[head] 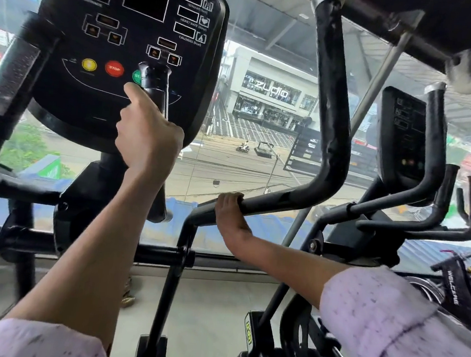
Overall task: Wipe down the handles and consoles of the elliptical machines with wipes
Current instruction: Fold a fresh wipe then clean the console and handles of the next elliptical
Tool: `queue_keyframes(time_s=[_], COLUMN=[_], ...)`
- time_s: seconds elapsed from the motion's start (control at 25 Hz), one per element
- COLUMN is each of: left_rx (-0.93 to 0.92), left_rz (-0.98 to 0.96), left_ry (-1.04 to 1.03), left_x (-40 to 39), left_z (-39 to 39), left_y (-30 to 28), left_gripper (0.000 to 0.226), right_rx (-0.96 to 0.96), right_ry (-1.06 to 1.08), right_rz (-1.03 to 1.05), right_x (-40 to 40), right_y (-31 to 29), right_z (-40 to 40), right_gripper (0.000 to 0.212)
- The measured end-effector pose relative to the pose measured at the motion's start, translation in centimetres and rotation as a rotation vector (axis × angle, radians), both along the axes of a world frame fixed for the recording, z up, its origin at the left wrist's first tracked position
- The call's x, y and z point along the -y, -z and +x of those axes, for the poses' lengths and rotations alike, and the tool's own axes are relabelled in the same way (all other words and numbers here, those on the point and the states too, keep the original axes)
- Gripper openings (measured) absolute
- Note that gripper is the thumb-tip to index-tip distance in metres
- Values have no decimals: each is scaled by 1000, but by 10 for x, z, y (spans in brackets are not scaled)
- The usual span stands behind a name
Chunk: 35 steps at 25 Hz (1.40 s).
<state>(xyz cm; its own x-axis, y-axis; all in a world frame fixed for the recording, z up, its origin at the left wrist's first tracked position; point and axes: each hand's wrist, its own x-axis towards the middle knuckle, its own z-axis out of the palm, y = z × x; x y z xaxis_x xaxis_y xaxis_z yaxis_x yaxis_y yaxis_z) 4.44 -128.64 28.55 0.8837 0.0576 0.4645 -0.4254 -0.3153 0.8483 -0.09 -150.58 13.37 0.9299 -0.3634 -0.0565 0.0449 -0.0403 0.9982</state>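
Gripping the short black inner handle (pixel 154 84) at the centre left of the frame, the person's left hand (pixel 146 132) had its fingers curled round the post, thumb raised against the console (pixel 121 37) near the green button (pixel 136 76). Lower, at centre, the right hand (pixel 229 215) hooked its fingers over the long curved handlebar (pixel 329 115). No wipe could be made out in either hand.
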Motion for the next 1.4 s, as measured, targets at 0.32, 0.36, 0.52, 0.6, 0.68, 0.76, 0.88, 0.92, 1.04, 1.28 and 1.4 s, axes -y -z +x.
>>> queue_keyframes(time_s=[0.32,0.36,0.52,0.6,0.68,0.76,0.88,0.92,1.04,1.28,1.4], left_rx=[-22,-18,-3,1,8,9,6,2,-8,1,-3], left_rz=[-18,-21,-16,-20,-17,-16,-16,-15,-17,-16,-14], left_ry=[-19,-23,-17,-18,-11,-6,-2,-3,-7,-2,-4], left_x=[-1,0,1,1,0,0,-2,-2,-1,-1,-1], left_z=[-5,-5,-2,-1,0,-1,-5,-5,-5,-4,-5], left_y=[-2,-2,0,0,0,1,0,0,0,-1,-2], left_gripper=[44,44,43,42,42,43,42,42,42,42,43], right_rx=[4,-2,124,121,51,-28,-99,-106,-112,165,41], right_ry=[-129,-81,193,239,145,-8,-115,-78,23,255,110], right_rz=[-248,-216,131,141,-25,-179,-374,-403,-330,307,64], right_x=[-50,-56,-61,-60,-57,-51,-52,-55,-65,-80,-72], right_y=[-52,-59,-55,-44,-36,-29,-43,-51,-73,-85,-70], right_z=[-78,-77,-29,-19,-27,-45,-70,-75,-75,-35,-54], right_gripper=[31,26,30,33,34,40,53,52,34,23,22])
